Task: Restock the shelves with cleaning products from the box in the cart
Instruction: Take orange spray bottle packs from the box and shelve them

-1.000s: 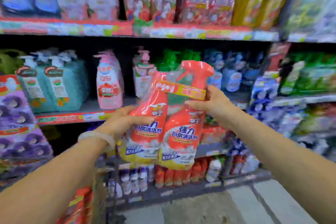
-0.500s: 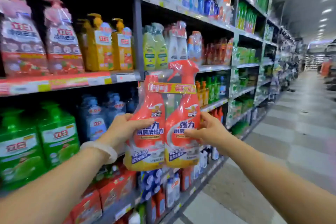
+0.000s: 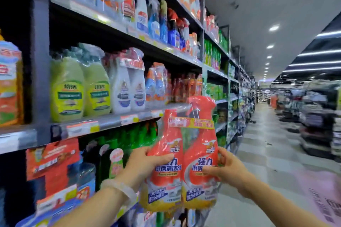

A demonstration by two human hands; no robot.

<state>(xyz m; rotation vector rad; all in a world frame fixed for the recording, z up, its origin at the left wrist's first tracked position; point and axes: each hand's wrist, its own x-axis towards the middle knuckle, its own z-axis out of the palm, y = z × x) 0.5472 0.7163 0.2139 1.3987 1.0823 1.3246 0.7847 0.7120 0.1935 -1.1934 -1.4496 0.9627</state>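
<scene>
Now both hands [image 3: 142, 164] hold the twin-pack [image 3: 182, 162] further along the aisle

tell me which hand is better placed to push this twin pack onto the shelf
Left, probably. The left hand grips the red spray twin pack on the side facing the shelf; the right hand holds the aisle side.

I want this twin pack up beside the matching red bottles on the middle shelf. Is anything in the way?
Nothing visible stands between the twin pack, gripped by the left hand and right hand, and the red bottles. Whether a free slot remains there is too blurred to tell.
</scene>
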